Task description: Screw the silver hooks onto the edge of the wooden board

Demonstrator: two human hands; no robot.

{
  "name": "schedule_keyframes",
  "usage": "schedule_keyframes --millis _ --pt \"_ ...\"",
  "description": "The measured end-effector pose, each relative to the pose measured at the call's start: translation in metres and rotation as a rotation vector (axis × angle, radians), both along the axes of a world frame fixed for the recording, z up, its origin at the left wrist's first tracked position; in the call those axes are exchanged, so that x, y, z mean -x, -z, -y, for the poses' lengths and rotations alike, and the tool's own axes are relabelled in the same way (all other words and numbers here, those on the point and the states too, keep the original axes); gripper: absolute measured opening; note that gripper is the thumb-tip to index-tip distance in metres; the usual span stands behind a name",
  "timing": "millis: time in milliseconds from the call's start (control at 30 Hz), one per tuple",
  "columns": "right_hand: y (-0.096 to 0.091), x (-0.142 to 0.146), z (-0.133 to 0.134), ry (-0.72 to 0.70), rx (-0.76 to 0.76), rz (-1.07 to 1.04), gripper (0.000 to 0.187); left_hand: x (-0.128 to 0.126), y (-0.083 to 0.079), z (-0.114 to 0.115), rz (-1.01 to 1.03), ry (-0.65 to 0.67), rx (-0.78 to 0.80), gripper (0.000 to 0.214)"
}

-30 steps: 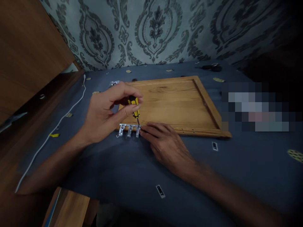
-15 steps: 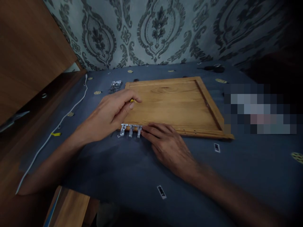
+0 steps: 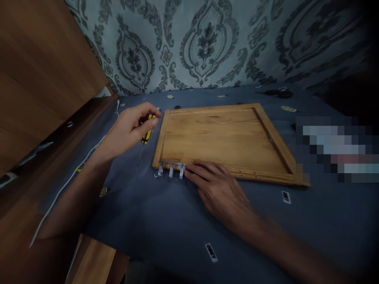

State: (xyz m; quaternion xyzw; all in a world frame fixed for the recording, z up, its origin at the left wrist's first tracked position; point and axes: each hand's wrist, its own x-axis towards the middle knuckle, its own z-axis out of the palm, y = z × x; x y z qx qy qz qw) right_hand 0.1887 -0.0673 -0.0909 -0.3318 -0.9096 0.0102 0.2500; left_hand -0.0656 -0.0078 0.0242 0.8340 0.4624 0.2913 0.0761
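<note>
A yellow-and-black screwdriver (image 3: pixel 145 136) is pinched between the thumb and fingers of my left hand (image 3: pixel 127 128), its shaft slanting down over the cloth beside the board. The wooden framed board (image 3: pixel 213 138) lies flat with its raised rim up. Along its near rim, at the left end, sits a metal hook strip (image 3: pixel 171 169) with three hooks pointing toward me. My right hand (image 3: pixel 219 189) rests on that near rim, fingers stretched out and tips touching the strip's right end. Its thumb is hard to make out.
A blue patterned cloth (image 3: pixel 160 225) covers the surface. A white cable (image 3: pixel 62 195) runs down the left side by a wooden panel (image 3: pixel 44 51). A dark object (image 3: pixel 280 92) lies at the back right, and patterned fabric (image 3: pixel 166 51) rises behind. One patch at right is pixelated.
My left hand has drawn back left from over the board, bringing the screwdriver into view beside it. The right hand keeps its place at the hook strip. The view has shifted slightly.
</note>
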Motion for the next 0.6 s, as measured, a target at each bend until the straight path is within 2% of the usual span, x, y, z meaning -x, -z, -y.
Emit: schedule_keyframes --millis 100,233,333,433,533,600 --pt "0.000 0.000 0.000 -0.006 -0.018 -0.002 0.045 0.003 0.003 -0.004 0.007 -0.010 -0.010 0.019" --pt "-0.001 0.000 0.001 -0.004 -0.005 0.005 0.045 0.009 0.008 -0.008 -0.013 -0.078 -0.097 0.016" --pt "-0.002 0.000 0.001 -0.006 0.006 0.005 0.043 0.009 0.010 -0.010 -0.013 -0.042 -0.038 0.018" --pt "-0.003 0.000 0.002 0.003 0.006 0.012 0.042 -0.001 0.007 -0.002 0.150 0.019 -0.009 0.018" --pt "-0.004 0.000 0.002 0.007 0.023 0.014 0.044 -0.019 0.001 0.013 0.364 0.001 -0.132 0.019" --pt "-0.004 0.000 0.002 0.003 0.030 0.014 0.044 -0.030 0.001 0.022 0.425 -0.009 -0.207 0.017"
